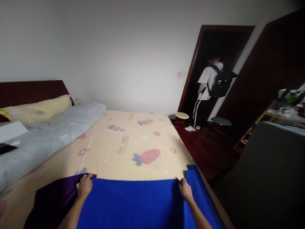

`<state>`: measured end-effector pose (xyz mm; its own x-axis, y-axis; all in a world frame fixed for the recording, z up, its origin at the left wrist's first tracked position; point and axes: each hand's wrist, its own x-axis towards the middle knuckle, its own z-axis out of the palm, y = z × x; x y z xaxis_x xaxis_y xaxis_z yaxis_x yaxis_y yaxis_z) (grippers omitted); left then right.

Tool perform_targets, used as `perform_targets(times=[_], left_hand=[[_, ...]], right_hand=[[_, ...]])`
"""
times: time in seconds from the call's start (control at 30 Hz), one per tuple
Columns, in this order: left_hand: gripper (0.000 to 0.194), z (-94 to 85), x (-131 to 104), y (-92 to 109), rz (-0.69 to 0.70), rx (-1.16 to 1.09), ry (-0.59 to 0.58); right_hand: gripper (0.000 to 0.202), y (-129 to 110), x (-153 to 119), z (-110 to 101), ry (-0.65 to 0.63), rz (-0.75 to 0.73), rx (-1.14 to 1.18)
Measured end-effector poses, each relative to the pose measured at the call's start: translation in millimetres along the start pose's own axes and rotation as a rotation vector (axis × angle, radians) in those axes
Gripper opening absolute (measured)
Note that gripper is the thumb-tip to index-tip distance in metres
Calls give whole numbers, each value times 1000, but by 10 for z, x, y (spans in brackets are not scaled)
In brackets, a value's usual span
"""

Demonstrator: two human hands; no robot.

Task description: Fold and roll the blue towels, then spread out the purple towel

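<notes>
Head view: the left grip (84, 187) is closed on the corner of a purple cloth (53, 194), right where it meets the edge of a blue cloth (133, 203); whether some of the blue is pinched too, I cannot tell. The right grip (186, 190) pinches the blue cloth's far corner between thumb and fingers. The blue cloth lies flat between the two grips and runs back toward the body, its top edge nearly straight, while the purple one spreads to the left of the left grip. Just right of the right grip, a folded blue strip (194, 178) lies along the side of the bed. Ahead of both grips is a cream bedsheet (130, 133) printed with carrots and flowers. Farther left of the left grip are a grey quilt (64, 132) with a phone (7, 149) on it, and a yellow pillow (51, 108). Beyond the right grip, well apart, are a cream stool (181, 115) and a person (203, 76) wearing a backpack (220, 84) by the doorway
</notes>
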<state>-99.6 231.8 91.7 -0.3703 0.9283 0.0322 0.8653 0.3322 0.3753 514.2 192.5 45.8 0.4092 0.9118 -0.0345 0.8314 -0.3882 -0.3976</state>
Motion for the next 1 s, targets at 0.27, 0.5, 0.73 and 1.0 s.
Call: perform_targets(times=[0.27,0.5,0.73,1.0], left_hand=[[53,1090,-1317,1023,573,131,52],[53,1200,-1293,931,499,206,-138],[67,859,-671,-50,85,298,18],[68,541,-464,-1,77,178,-242]], right_hand=[[50,-1067,-1080,901,44,-559,35],[54,-1127,-1123,1002,-95,-644,-27],[70,44,-541,620,72,-169,-295],[65,-49,-420,309,-167,-131,-137]])
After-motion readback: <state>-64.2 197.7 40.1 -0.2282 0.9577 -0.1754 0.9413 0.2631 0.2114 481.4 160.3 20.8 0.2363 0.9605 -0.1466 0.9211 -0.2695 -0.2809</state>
